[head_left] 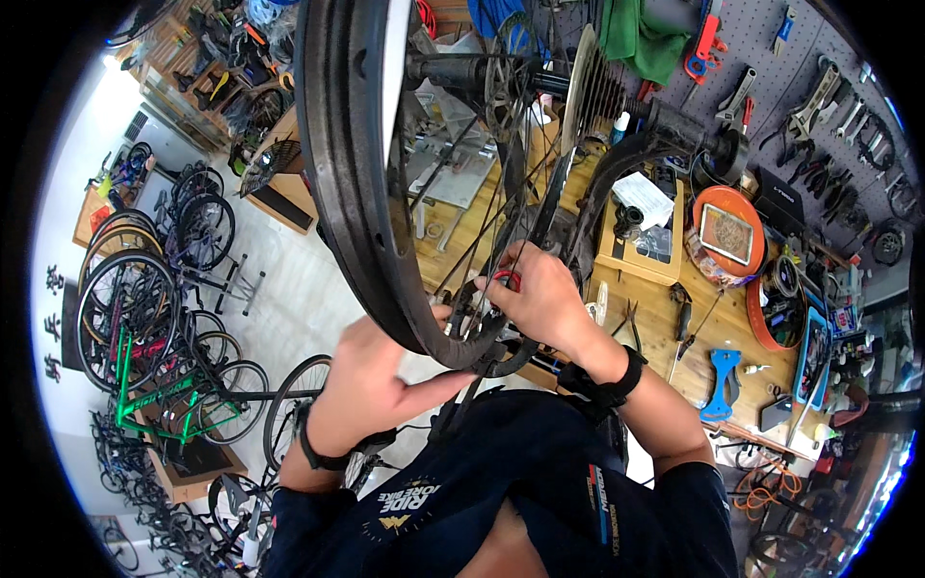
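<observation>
A bicycle wheel stands upright in front of me, its black rim (352, 222) curving down toward my chest. Dark arms of a wheel stand (617, 169) hold it at the axle, with a cassette (612, 91) on the right side. My left hand (371, 380) grips the rim's lower part from the left; the thumb lies along the near side and the fingertips pass behind it. Among the spokes just above the rim, my right hand (549, 299) is closed on a small red spoke wrench (511, 279), partly covered by the fingers.
Beneath the wheel is a wooden workbench (453, 226) bearing a cardboard box (641, 246), an orange round container (703, 197), a blue tool (721, 385) and pliers (631, 323). Tools hang on a grey pegboard (742, 39) at right. Several bicycles (159, 385) stand at left.
</observation>
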{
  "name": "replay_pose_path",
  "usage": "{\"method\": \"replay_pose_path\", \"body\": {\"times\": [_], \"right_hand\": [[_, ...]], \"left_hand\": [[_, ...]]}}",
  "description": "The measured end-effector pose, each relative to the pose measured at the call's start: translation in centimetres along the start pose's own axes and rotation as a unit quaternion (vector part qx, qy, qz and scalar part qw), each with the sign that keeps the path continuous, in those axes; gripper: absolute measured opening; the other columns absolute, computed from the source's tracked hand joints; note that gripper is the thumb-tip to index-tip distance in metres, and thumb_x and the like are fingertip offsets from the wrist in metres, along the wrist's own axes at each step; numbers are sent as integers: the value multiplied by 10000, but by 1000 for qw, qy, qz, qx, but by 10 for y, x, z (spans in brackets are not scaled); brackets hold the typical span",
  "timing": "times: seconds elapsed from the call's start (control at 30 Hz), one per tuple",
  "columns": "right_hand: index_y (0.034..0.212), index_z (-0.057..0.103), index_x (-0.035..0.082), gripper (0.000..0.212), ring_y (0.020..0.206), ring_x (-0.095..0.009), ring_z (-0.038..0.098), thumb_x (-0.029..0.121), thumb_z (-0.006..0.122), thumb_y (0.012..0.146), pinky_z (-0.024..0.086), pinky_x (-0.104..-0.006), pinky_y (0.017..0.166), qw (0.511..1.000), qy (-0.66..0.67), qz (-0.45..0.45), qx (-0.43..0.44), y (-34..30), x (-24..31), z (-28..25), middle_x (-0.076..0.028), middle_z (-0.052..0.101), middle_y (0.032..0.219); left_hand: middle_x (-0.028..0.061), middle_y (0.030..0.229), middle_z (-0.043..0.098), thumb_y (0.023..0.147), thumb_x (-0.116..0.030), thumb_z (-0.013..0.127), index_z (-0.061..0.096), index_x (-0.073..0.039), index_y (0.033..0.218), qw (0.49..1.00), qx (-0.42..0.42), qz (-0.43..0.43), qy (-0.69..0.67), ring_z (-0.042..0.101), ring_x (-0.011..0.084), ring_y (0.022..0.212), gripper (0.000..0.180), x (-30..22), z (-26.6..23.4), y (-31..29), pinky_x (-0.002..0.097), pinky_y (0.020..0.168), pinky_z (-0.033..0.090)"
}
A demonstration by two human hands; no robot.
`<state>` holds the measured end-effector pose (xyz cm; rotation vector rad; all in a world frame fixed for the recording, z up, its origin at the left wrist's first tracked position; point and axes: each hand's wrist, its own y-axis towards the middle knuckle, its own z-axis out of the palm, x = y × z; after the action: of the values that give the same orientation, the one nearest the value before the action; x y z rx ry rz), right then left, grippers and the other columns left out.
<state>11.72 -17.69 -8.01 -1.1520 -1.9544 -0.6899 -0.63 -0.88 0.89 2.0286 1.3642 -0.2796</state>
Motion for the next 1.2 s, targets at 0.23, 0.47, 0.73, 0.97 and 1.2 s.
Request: {"method": "replay_pose_path", "body": {"times": [0.23, 0.47, 0.73, 0.97, 1.2], "right_hand": [[1079, 621, -25, 310, 701, -143, 596, 175, 725, 865, 483, -278, 628, 943, 269, 32, 191, 12, -17, 0, -53, 635, 780], [1337, 525, -8, 550, 758, -67, 604, 245, 726, 893, 494, -214, 650, 762, 492, -60, 417, 25, -48, -14, 11, 645, 883], [983, 650, -14, 161, 608, -79, 574, 116, 700, 901, 469, -223, 543, 822, 444, -59, 351, 20, -33, -3, -6, 645, 783], [818, 656, -70, 401, 604, -176, 633, 312, 778, 827, 501, -339, 579, 995, 76, -8, 57, -4, -11, -9, -142, 625, 654], [931, 658, -90, 302, 575, -134, 636, 204, 707, 886, 501, -287, 524, 974, 199, 51, -98, 8, -34, -56, -103, 657, 663]], "left_hand": [[78, 776, 683, 708, -134, 846, 672, -18, 894, 998, -61, 23, 4, 661, 203, 647, 280, -19, -21, 4, 277, 586, 498], [84, 734, 687, 723, -122, 833, 669, 23, 912, 992, -125, 33, -1, 664, 185, 589, 289, -34, -32, 21, 251, 545, 489], [79, 755, 696, 767, -92, 796, 655, 36, 941, 989, -145, 0, -9, 666, 133, 608, 258, -46, -38, 26, 238, 572, 507], [78, 776, 694, 708, -109, 796, 665, -16, 917, 998, -56, -3, 18, 682, 181, 666, 264, -20, -12, 0, 275, 603, 511], [68, 751, 684, 740, -236, 783, 676, -7, 915, 995, -97, -8, 6, 641, 194, 618, 307, -13, 2, -4, 288, 573, 478]]}}
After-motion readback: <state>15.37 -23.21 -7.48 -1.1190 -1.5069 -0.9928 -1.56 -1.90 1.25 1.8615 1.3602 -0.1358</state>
